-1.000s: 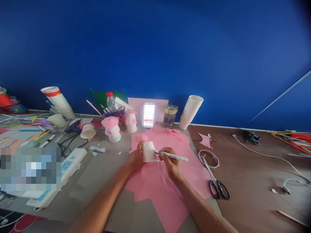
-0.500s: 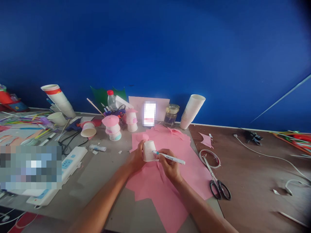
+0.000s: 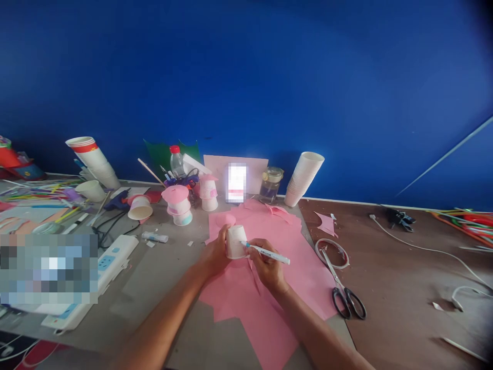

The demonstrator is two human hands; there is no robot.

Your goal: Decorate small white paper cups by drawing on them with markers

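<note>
A white paper cup [image 3: 235,241], turned upside down, is held from its left side by my left hand [image 3: 219,251]. The fingers of that hand are wrapped round the cup and partly hidden behind it. In my right hand [image 3: 268,266] is a white marker [image 3: 271,253] with a blue tip end, gripped like a pen. Its tip points at the cup's right side and appears to touch it. Beneath both hands lies pink paper [image 3: 269,318] with jagged cut edges. A small round pink piece [image 3: 225,220] lies just behind the cup.
Scissors [image 3: 342,288] and a tape roll [image 3: 332,253] lie to the right. Behind stand stacked cups [image 3: 304,179], a glass jar [image 3: 271,184] and pink-topped cup figures [image 3: 177,205]. A power strip [image 3: 111,262] and a glue stick [image 3: 154,237] lie to the left.
The marker and my right hand have shifted slightly left and down. The cup stays in my left hand, almost unmoved.
</note>
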